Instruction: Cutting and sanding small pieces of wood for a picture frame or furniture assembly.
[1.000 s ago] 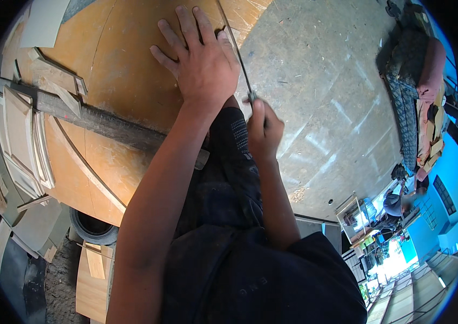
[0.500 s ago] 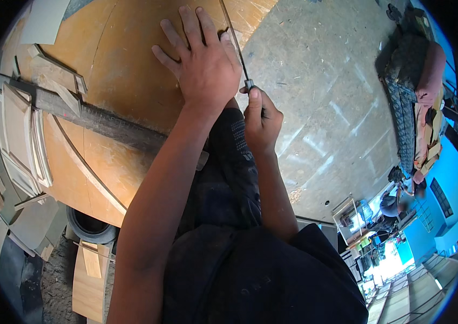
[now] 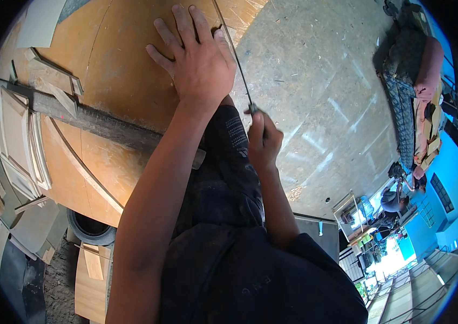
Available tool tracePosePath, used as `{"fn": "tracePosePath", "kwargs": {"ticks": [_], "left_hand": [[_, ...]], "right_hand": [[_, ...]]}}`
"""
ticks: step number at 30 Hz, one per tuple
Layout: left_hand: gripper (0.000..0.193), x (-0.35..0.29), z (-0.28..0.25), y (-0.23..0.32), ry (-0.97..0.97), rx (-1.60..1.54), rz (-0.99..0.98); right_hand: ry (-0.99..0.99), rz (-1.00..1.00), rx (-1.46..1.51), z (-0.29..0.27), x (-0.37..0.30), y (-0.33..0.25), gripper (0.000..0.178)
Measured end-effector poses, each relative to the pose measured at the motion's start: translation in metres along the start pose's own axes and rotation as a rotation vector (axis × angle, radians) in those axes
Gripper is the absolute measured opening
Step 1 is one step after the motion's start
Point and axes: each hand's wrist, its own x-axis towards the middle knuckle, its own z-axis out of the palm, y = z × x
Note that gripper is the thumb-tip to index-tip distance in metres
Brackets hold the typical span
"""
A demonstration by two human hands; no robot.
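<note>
My left hand (image 3: 203, 73) lies palm down on a large orange-brown wooden board (image 3: 126, 59), fingers spread, near the board's right edge. My right hand (image 3: 264, 141) is closed round the handle end of a hand saw (image 3: 238, 67), which looks like a long thin dark line, seen nearly edge-on. The saw runs away from me along the board's edge, just right of my left thumb, and leaves the picture at the top. Most of its handle is hidden in my fist. My leg in dark trousers (image 3: 229, 129) is bent under my left wrist.
A dark beam (image 3: 104, 121) crosses the board on the left, with wood offcuts (image 3: 53, 75) and a curved strip (image 3: 77, 156) around it. Stacked pieces (image 3: 18, 140) and a tyre (image 3: 91, 227) are at left. Concrete floor (image 3: 315, 75) lies right; another person (image 3: 393, 201) is far off.
My right hand has drawn back toward me, pulling the saw with it. My left hand stays flat on the board; the whole view has shifted slightly.
</note>
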Motion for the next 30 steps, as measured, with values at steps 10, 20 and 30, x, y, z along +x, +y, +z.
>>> {"fn": "tracePosePath", "kwargs": {"ticks": [10,20,30], "left_hand": [[0.064,0.003,0.002,-0.002,0.061,-0.030,0.046],[0.067,0.001,-0.001,-0.001,0.051,-0.003,0.024],[0.064,0.002,-0.004,-0.004,0.057,-0.012,0.043]], "right_hand": [[-0.032,0.081,0.071,0.015,0.025,-0.009,0.030],[-0.019,0.018,0.076,0.023,0.034,-0.009,0.035],[-0.025,0.104,0.029,0.009,0.012,-0.011,0.027]]}}
